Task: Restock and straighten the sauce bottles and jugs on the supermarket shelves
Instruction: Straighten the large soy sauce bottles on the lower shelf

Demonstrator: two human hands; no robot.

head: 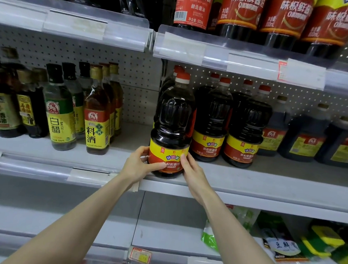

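Two bare hands clasp one big soy sauce jug (173, 119) by its yellow-and-red label. The jug stands upright at the front edge of the middle shelf (269, 181), red cap on top, with more jugs of its kind lined up behind it. The left hand (139, 164) grips it from 8 o'clock, fingers (143, 151) curled round the label's left side and thumb laid across the front. The right hand (192, 173) grips from 4 o'clock, thumb on the label's front, its other fingers wrapped out of sight behind.

At the jug's 3 o'clock, two matching jugs (211, 122) stand just beside it, set further back, and darker gold-capped jugs (306, 138) stand beyond them. At 9 o'clock, past a bare stretch of shelf, stand a cooking wine bottle (97, 113) and a white vinegar bottle (59, 110). At 12 o'clock the upper shelf (196, 48) carries red-labelled soy bottles (238, 12).
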